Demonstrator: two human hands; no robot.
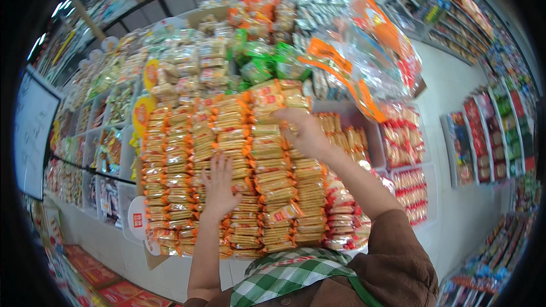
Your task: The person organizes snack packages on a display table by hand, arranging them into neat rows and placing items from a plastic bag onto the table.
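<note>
Rows of orange-ended, clear-wrapped biscuit packets (273,183) stand on edge, packed tightly, before me. My left hand (220,189) lies palm down on the rows left of the middle, its fingers apart. Further back, my right hand (303,133) is over the far end of the rows, slightly blurred. Its fingertips are at a group of packets (268,101); whether they grip one I cannot tell. A single packet (286,212) lies flat on top of the near rows.
Behind the rows are green-wrapped packets (256,66) and a large, crumpled clear-and-orange plastic bag (367,55). Red-and-clear packets (403,136) fill bins at the right. Yellow round signs (144,115) line the left edge. A shelf rack (486,136) stands across the aisle.
</note>
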